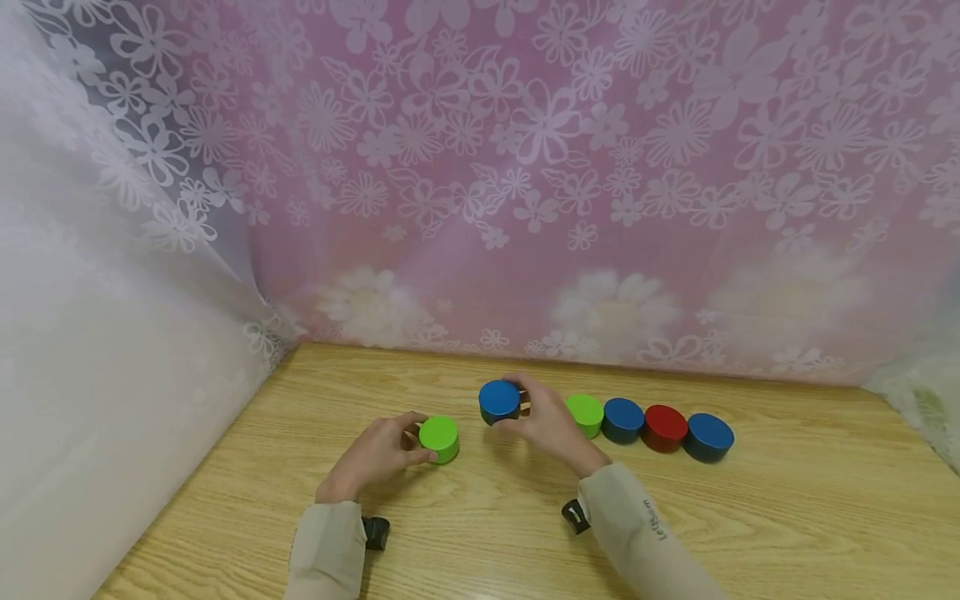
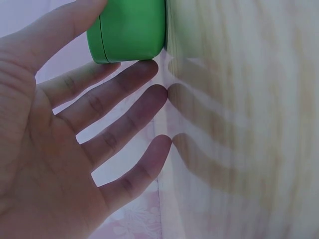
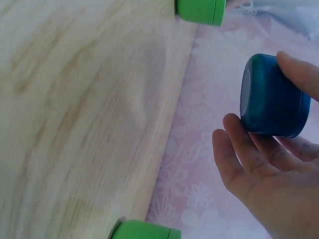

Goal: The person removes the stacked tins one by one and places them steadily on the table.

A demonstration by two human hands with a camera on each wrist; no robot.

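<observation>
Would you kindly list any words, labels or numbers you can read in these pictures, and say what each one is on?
Small dark lettering runs along the right sleeve: too small and blurred to read.
The coloured round tins, the wooden table and the flowered curtain show no text.

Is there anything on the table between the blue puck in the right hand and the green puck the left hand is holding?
Nothing visible: bare wooden table separates the blue puck from the green puck.
</observation>
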